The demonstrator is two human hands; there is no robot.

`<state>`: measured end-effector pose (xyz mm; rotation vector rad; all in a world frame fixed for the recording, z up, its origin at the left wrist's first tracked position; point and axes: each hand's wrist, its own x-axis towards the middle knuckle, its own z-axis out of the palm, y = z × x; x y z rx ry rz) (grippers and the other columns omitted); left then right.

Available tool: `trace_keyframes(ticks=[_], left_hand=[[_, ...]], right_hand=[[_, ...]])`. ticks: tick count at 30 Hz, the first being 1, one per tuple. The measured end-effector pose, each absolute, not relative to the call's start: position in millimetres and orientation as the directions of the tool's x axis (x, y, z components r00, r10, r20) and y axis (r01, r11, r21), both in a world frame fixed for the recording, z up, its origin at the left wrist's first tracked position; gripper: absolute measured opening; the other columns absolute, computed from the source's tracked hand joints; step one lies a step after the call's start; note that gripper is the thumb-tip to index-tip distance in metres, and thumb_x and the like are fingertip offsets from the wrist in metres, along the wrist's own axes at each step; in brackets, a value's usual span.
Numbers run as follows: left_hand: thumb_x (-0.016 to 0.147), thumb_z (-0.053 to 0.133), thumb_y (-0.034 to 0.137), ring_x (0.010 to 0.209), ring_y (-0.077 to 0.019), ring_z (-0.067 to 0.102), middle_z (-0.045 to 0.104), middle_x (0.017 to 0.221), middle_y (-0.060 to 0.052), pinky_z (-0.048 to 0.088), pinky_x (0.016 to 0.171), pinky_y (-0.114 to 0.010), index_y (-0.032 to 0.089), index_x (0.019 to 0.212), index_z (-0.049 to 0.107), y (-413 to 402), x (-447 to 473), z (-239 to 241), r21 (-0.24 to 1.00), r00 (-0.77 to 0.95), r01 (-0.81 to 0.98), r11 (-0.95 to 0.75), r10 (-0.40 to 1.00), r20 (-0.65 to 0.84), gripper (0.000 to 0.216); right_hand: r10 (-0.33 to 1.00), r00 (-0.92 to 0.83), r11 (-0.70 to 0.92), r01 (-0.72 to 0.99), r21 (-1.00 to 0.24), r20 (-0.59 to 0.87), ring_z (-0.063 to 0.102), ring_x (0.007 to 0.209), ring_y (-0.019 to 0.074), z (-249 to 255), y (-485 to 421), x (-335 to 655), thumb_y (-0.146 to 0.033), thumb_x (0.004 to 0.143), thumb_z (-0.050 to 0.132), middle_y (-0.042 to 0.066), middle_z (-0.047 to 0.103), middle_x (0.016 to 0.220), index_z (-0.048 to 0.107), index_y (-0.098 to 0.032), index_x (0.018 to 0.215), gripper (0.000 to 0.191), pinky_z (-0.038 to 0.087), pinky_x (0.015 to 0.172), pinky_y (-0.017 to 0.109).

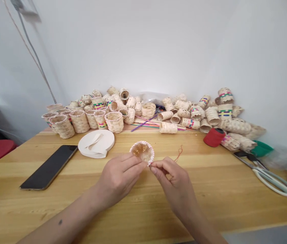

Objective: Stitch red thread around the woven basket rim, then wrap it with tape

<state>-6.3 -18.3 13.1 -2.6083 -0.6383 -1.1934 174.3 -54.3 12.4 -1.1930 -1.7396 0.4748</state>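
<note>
A small woven basket (147, 152) is tipped so that its open mouth faces me, with red-and-white thread wrapped around the rim. My left hand (120, 174) is closed on its near left side, fingers over the wall and rim. At the rim's lower right, the thumb and forefinger of my right hand (172, 178) are pinched together. Whatever sits between those fingertips is too small to make out. Just beyond my right hand, a loose orange-red thread (179, 153) curls over the wooden table (143, 217).
Left of my hands lie a roll of pale strip (96, 144) and a black phone (49, 167). Finished-rim baskets (79, 122) and other woven pieces (211, 115) line the wall. To the right are a red thread spool (213, 137), scissors (270, 178) and a green object (262, 149).
</note>
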Motion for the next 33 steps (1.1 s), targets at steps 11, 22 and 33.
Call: trace_keyframes(ticks=[11, 22, 33], left_hand=[[0.088, 0.05, 0.013, 0.073, -0.0147, 0.058, 0.065, 0.077, -0.006, 0.049, 0.068, -0.026, 0.014, 0.097, 0.063, -17, -4, 15, 0.083, 0.603, 0.417, -0.905, 0.344, 0.72, 0.016], [0.09, 0.046, 0.011, 0.074, -0.0141, 0.056, 0.064, 0.081, -0.004, 0.046, 0.064, -0.024, 0.015, 0.101, 0.062, -16, -2, 10, 0.048, 0.67, 0.405, -0.913, 0.332, 0.663, 0.019], [0.088, 0.051, 0.011, 0.087, -0.0167, 0.061, 0.068, 0.09, -0.007, 0.052, 0.073, -0.028, 0.013, 0.097, 0.061, -17, 0, 8, -0.029, 0.692, 0.404, -0.914, 0.285, 0.663, 0.013]], right_hand=[[0.946, 0.007, 0.3, 0.37, -0.88, 0.325, 0.057, 0.066, 0.0129, 4, -56, 173, -0.017, 0.081, 0.053, -0.003, 0.058, 0.072, 0.053, -0.02, 0.093, 0.012, 0.046, 0.061, 0.023], [0.952, -0.068, 0.304, 0.36, -0.882, 0.3, 0.058, 0.071, 0.0129, 4, -51, 182, -0.017, 0.085, 0.055, -0.002, 0.063, 0.078, 0.058, -0.021, 0.095, 0.011, 0.045, 0.065, 0.023], [0.836, -0.221, 0.519, 0.618, -0.591, 0.503, 0.046, 0.116, 0.0224, 13, -41, 189, -0.019, 0.088, 0.057, 0.007, 0.056, 0.111, 0.065, -0.022, 0.088, 0.009, 0.037, 0.096, 0.039]])
